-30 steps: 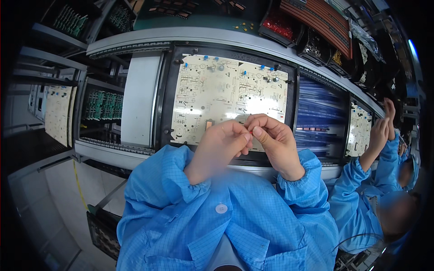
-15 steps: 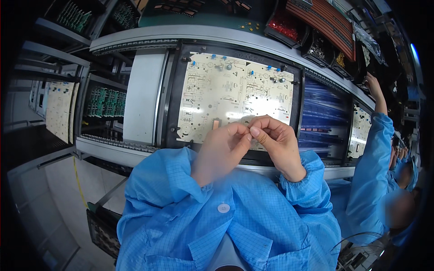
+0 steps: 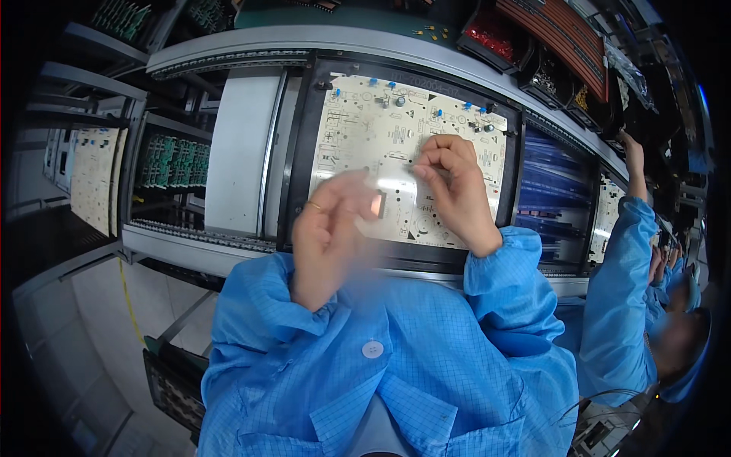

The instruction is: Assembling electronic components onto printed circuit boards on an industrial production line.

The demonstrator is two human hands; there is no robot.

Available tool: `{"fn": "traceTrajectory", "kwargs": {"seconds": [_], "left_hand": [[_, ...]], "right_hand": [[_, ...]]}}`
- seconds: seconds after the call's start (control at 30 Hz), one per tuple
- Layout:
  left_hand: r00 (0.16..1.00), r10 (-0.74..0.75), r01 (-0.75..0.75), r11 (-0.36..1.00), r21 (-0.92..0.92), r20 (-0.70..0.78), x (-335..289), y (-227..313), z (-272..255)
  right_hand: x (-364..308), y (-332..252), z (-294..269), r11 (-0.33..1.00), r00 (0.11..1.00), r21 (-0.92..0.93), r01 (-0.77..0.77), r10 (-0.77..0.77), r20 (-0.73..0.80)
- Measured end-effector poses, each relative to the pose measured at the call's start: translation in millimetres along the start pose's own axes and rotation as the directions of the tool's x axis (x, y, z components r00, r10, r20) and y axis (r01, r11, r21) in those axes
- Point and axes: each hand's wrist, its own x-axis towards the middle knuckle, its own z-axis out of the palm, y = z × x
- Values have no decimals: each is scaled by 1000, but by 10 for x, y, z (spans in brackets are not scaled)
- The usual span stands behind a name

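Observation:
A cream circuit board point(image 3: 346, 129) lies in a black frame in front of me, with small blue and dark components along its far side. Over its lower left part is my left hand point(image 3: 324, 232), its fingers smeared by motion, so I cannot tell what they hold. Close to those fingertips a copper-coloured strip point(image 3: 378, 206) shows on the board. My right hand point(image 3: 461, 186) hovers above the board's middle right. Its thumb and fingers are curled together in a pinch; anything between them is too small to make out.
The frame sits on a rail line point(image 3: 251, 36). A white panel point(image 3: 245, 152) and racked green boards point(image 3: 173, 167) are at the left. Bins, one with red parts point(image 3: 491, 38), stand at the far right. A co-worker's arm point(image 3: 632, 221) reaches in from the right.
My hands, together over the board's near edge before, have parted. The left has moved left; the right has moved up over the board. The whole view has shifted slightly.

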Motion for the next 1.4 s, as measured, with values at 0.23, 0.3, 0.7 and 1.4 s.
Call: {"fn": "traceTrajectory", "kwargs": {"seconds": [0.23, 0.3, 0.7, 1.4], "left_hand": [[965, 256, -258, 965, -40, -60, 34, 7, -224], [955, 293, -296, 951, -89, -46, 49, -3, -241], [935, 344, -352, 931, -98, -91, 61, -65, -277], [948, 306, -142, 658, 740, -90, 259, -18, -892]], "right_hand": [[50, -23, 27, 998, 1000, -69, 3, -3, -2], [49, -33, 28, 995, 1000, -100, 15, -15, -6], [-2, -70, 42, 982, 994, -162, 95, -102, -39], [-35, 2, -876, 962, 980, -268, 56, -105, -170]]}}
